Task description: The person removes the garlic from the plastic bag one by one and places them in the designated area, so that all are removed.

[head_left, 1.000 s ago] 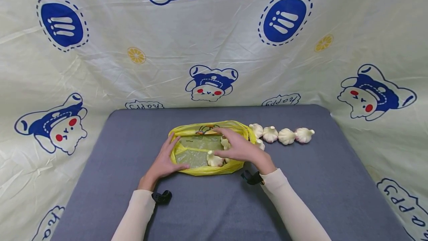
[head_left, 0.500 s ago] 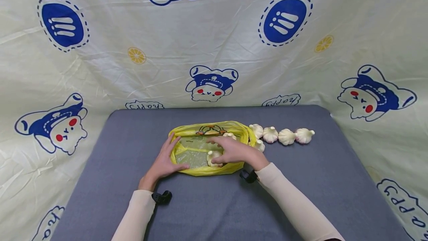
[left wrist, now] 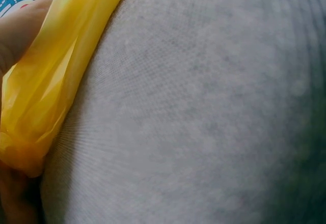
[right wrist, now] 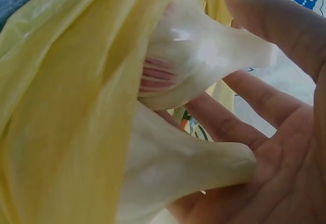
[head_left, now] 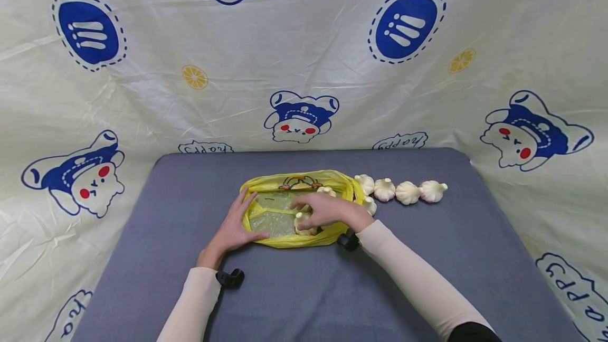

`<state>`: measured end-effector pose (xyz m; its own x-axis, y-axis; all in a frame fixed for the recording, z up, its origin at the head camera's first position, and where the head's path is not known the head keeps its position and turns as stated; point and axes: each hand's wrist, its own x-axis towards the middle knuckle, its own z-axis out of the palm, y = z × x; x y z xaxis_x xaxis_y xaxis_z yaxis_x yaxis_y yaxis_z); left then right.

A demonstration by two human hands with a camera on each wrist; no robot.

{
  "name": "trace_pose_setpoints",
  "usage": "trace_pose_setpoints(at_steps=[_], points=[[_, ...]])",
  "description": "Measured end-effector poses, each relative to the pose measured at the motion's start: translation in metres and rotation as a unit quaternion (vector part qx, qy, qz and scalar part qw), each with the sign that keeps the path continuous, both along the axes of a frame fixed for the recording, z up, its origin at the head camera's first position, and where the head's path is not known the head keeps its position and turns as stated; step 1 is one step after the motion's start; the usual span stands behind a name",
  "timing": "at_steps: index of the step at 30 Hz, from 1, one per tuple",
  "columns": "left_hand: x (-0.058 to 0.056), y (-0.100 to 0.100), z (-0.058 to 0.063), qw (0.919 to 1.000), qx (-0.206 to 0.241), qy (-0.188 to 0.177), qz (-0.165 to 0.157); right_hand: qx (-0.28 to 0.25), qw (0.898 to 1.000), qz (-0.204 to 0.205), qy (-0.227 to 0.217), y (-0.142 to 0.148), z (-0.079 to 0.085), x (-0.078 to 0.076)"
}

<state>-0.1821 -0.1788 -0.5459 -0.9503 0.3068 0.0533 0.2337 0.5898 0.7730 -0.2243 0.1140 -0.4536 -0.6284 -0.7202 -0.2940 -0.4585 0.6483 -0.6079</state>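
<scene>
A yellow plastic bag (head_left: pixel 328 177) lies with its mouth facing up, several garlic bulbs inside. My left hand (head_left: pixel 234 226) rests on its left rim, fingers spread and thumb across the front edge. In the left wrist view the thumb (left wrist: pixel 23 33) lies against the yellow plastic. My right hand (head_left: pixel 328 210) reaches over the bag's right side, fingers loosely bent around a garlic bulb (head_left: pixel 300 219). In the right wrist view its thumb (right wrist: pixel 277 23) stands apart from the stem of one garlic bulb (right wrist: pixel 204 46), with fingers behind it; a second bulb (right wrist: pixel 173 163) points its stem toward the palm.
To the right of the bag several garlic bulbs (head_left: pixel 407 192) stand in a row, and another bulb (head_left: pixel 369 206) sits at the bag's right edge. A grey cloth covers the table (head_left: pixel 285 300). Behind it hangs a printed curtain (head_left: pixel 304 41).
My right hand has moved slightly left and lower into the bag, its thumb now over the front bulb. A bulb at the bag's back right has come into view. The left hand has stayed put.
</scene>
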Motion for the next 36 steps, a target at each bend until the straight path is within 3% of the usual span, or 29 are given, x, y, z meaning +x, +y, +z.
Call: trace_pose_setpoints(at_steps=[13, 27, 36], points=[[-0.0004, -0.0004, -0.0006, 1.0, -0.001, 0.007, 0.001, 0.019, 1.0, 0.011, -0.018, -0.006, -0.006, -0.0055], [0.001, -0.0006, 0.0009, 1.0, -0.009, 0.0, 0.002, 0.014, 1.0, 0.007, -0.005, -0.0042, -0.0066, -0.0047], [-0.0007, 0.0001, 0.0025, 1.0, -0.005, -0.009, 0.001, -0.018, 1.0, -0.013, 0.004, -0.0001, -0.0017, -0.0037]])
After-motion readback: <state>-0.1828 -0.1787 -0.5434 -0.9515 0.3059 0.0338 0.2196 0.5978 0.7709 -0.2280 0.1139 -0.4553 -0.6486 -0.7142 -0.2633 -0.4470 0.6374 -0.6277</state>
